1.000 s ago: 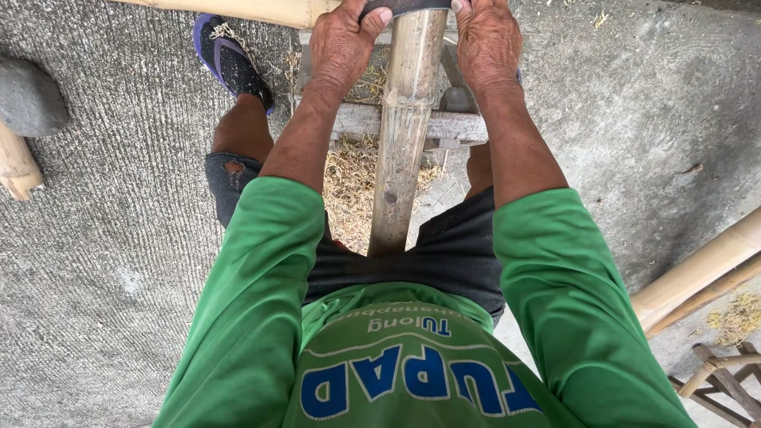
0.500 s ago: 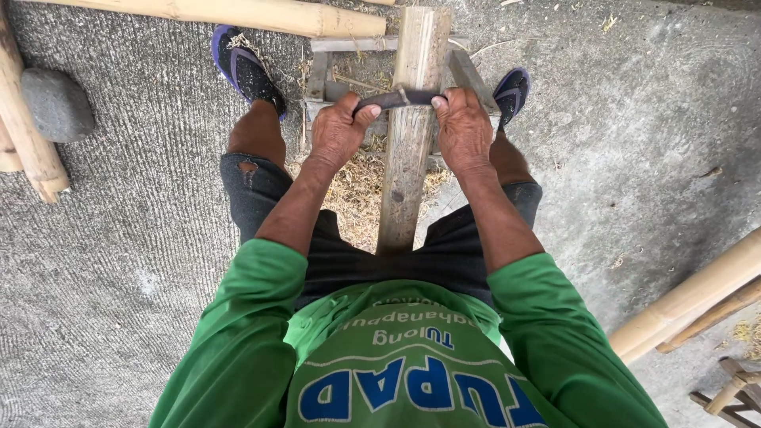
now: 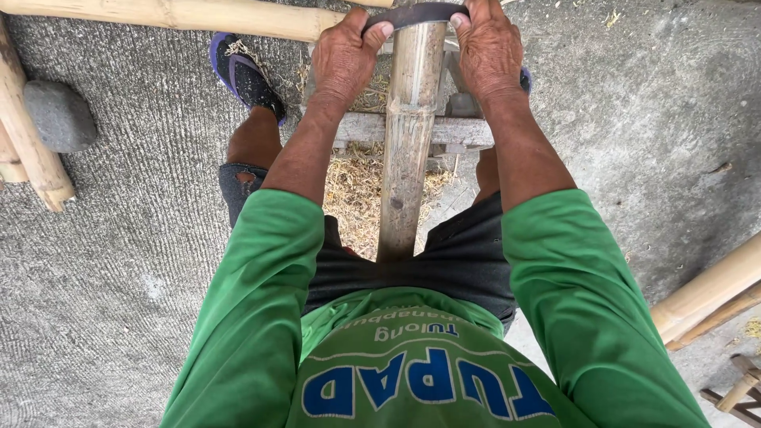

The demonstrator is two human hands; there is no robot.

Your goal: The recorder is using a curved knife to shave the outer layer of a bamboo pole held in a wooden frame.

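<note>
Your left hand (image 3: 342, 57) and right hand (image 3: 490, 47) each grip one end of the dark curved blade (image 3: 412, 14), fingers wrapped tight. The blade lies across the bamboo pole (image 3: 406, 143), which rests on the wooden bench (image 3: 361, 127).

Green long sleeves (image 3: 261, 317) cover both arms, and the green shirt (image 3: 412, 372) bears blue and white lettering. Dark shorts (image 3: 444, 261), frayed at the left; a dark sandal (image 3: 246, 75) with purple straps far left.

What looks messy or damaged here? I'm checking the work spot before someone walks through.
Pale shavings lie strewn on the concrete under the bamboo pole. The shorts are torn at the left knee. Nothing else stands out.
</note>
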